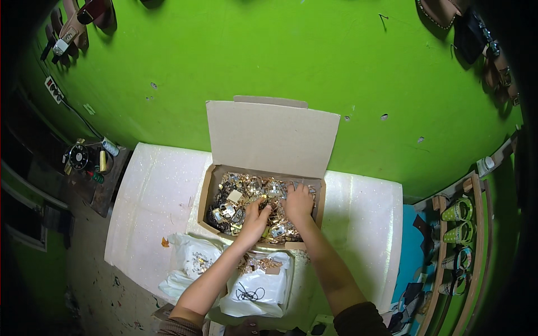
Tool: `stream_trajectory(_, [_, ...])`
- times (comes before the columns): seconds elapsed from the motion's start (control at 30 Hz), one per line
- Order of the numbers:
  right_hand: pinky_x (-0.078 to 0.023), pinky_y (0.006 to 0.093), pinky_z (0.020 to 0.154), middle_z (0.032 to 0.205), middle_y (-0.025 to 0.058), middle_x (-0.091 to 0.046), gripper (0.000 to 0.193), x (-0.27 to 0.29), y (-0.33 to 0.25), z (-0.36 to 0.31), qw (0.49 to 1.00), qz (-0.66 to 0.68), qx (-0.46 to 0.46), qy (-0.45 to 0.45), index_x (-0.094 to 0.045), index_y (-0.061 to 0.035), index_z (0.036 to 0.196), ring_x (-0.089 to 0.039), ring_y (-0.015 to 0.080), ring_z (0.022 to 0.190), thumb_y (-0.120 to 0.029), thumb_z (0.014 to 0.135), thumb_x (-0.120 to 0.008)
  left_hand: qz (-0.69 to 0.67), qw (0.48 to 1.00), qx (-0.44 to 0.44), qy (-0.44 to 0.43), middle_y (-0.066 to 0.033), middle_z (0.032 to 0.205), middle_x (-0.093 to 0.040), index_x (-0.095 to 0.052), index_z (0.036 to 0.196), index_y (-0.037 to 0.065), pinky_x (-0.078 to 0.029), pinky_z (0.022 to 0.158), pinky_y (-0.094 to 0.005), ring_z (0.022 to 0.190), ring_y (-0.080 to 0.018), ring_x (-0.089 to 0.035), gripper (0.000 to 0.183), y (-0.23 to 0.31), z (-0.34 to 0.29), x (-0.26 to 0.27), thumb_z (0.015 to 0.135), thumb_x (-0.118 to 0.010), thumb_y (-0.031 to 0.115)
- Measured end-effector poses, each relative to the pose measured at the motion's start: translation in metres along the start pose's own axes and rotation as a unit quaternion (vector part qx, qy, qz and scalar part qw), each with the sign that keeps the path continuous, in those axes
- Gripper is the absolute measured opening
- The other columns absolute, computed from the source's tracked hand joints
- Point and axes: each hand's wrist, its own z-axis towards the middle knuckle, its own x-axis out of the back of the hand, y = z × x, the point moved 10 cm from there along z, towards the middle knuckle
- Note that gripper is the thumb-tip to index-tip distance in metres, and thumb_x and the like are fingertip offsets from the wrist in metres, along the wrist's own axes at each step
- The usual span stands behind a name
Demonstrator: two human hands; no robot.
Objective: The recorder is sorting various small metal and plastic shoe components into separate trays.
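Observation:
An open cardboard box (pixel 206 193) with its lid raised stands on the white table cover. It is filled with a jumble of small metal pieces (pixel 230 193), gold, silver and dark, several of them looking like buckles. My left hand (pixel 255 222) is in the middle of the box, fingers curled together among the pieces; whatever lies between them is too small to name. On the box's right side my right hand (pixel 298 203) reaches down with its fingers apart, the tips resting on the pieces. A pale square piece (pixel 234 196) lies left of my left hand.
Two white plastic bags, one on the left (pixel 188 246) and one in front (pixel 255 294), hold more small metal pieces near the box. A green wall rises behind. At left stands a small side table with a machine (pixel 79 157); at right, a shoe rack (pixel 440 241).

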Motion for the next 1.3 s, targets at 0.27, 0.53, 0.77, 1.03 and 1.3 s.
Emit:
stream_trajectory(0.27, [-0.047,0.0384,0.071,0.094,0.0146,-0.052,0.022,0.007,0.021,-0.014,0.997,0.071,-0.026,0.014,-0.053,-0.0012,0.090,-0.052,0.0307,0.090,-0.013,0.072,-0.055,-0.013,1.000,0.019,0.006,-0.0235,0.121,-0.035,-0.038,0.120,-0.001,-0.024,0.098,-0.0349,0.116,-0.0333,-0.032,0.047,-0.019,0.003,0.005,0.087,-0.043,0.032])
stream_trajectory(0.53, [-0.045,0.0414,0.076,0.104,0.0227,-0.046,0.045,-0.021,0.016,-0.033,0.985,0.069,-0.118,-0.109,-0.042,-0.0006,0.104,-0.048,0.0355,0.096,-0.031,0.075,-0.059,-0.028,1.000,0.000,-0.005,-0.0223,0.119,-0.037,-0.041,0.117,-0.003,-0.024,0.098,-0.0335,0.114,-0.0313,-0.034,0.044,-0.011,0.005,-0.008,0.086,-0.044,0.029])
stream_trajectory(0.77, [-0.039,0.0437,0.084,0.109,0.0247,-0.043,0.058,-0.027,0.026,-0.029,0.976,0.101,-0.162,-0.104,-0.035,-0.0070,0.113,-0.044,0.0382,0.103,-0.036,0.071,-0.063,-0.065,0.998,0.015,0.019,-0.0222,0.118,-0.037,-0.041,0.117,-0.002,-0.024,0.098,-0.0334,0.114,-0.0310,-0.034,0.043,-0.018,0.004,-0.005,0.086,-0.044,0.028])
stream_trajectory(1.03, [-0.039,0.0439,0.083,0.109,0.0231,-0.044,0.055,-0.031,0.029,-0.025,0.980,0.133,-0.124,-0.082,-0.042,-0.0090,0.110,-0.045,0.0373,0.102,-0.036,0.068,-0.066,-0.047,0.999,0.013,0.018,-0.0224,0.119,-0.037,-0.042,0.118,-0.001,-0.024,0.098,-0.0339,0.115,-0.0315,-0.034,0.042,-0.014,0.003,-0.008,0.086,-0.044,0.027])
stream_trajectory(1.3, [-0.041,0.0423,0.083,0.109,0.0213,-0.045,0.056,-0.026,0.023,-0.025,0.980,0.087,-0.163,-0.071,-0.044,-0.0088,0.108,-0.046,0.0374,0.102,-0.037,0.066,-0.068,-0.055,0.998,0.020,0.037,-0.0216,0.118,-0.039,-0.043,0.117,0.000,-0.026,0.097,-0.0338,0.113,-0.0314,-0.036,0.042,-0.017,-0.001,0.002,0.086,-0.045,0.028])
